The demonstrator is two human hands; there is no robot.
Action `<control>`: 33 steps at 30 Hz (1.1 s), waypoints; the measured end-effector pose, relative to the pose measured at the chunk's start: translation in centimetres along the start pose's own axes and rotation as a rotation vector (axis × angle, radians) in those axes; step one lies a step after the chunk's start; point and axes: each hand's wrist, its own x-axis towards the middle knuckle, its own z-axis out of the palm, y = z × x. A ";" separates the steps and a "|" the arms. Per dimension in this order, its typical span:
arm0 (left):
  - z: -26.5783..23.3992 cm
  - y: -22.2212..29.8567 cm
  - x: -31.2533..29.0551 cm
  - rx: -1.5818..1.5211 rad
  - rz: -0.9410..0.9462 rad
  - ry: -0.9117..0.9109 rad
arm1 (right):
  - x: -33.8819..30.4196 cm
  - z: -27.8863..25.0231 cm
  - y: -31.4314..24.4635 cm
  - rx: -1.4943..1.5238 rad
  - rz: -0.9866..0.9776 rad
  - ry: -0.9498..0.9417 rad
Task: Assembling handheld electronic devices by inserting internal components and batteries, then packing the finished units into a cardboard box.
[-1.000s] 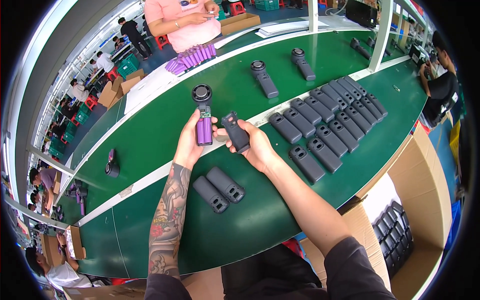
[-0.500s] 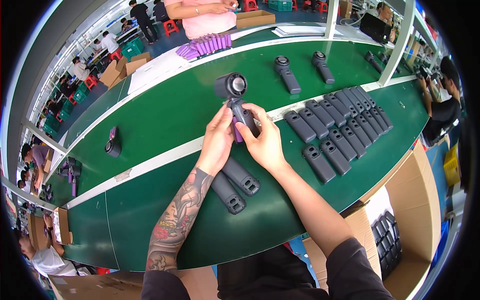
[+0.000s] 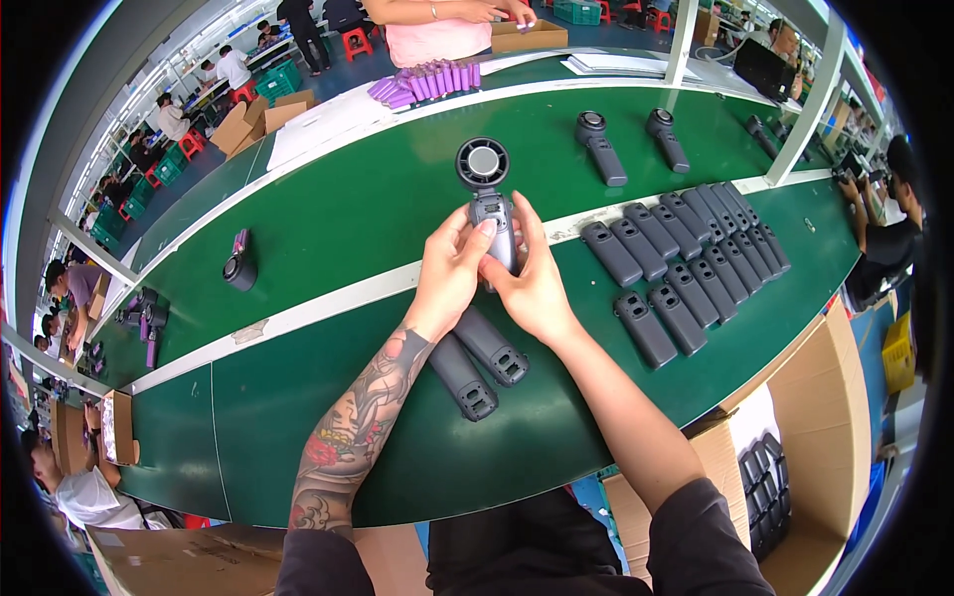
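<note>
Two green stretches of bench (image 3: pixel 268 427) lie either side of a white strip (image 3: pixel 373 289). On the near side of the strip, to the right, grey casings (image 3: pixel 648 330) stand in slanting rows; nearer the middle, two loose casings (image 3: pixel 464 383) lie side by side, partly under the wrists. Beyond the strip are two handheld fans (image 3: pixel 602 159) to the right, another fan (image 3: pixel 238 268) to the left and a bunch of purple cells (image 3: pixel 429 83) farther off, in front of a person in a pink top (image 3: pixel 437 42). An open cardboard box (image 3: pixel 830 397) sits at the strip's near right.

The held fan (image 3: pixel 491 209) is raised above the strip, its long axis running roughly across it: head away from the wearer, handle toward them. Its round face is turned up. The left hand (image 3: pixel 449 273) grips the handle with its thumb on the front; the right hand (image 3: pixel 534 290) closes round the other side.

The fan is dark grey, with a slotted ring around a pale disc and small cut-outs high on the handle.
</note>
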 end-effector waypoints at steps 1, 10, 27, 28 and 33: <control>0.0 0.0 0.0 0.012 -0.041 -0.025 | 0.0 0.0 -0.1 0.197 0.171 -0.031; -0.6 -2.5 0.4 0.349 0.254 -0.054 | 0.3 -1.7 0.6 -0.186 -0.103 -0.100; -16.0 -2.1 0.9 0.667 0.270 0.849 | 2.3 -3.3 2.6 1.399 0.527 -0.893; -18.4 -2.6 0.2 0.847 0.273 0.972 | 2.1 -3.0 1.7 1.228 0.562 -0.758; -25.2 -3.3 -0.3 1.432 0.318 1.252 | 0.8 -1.6 0.1 0.711 0.482 -0.166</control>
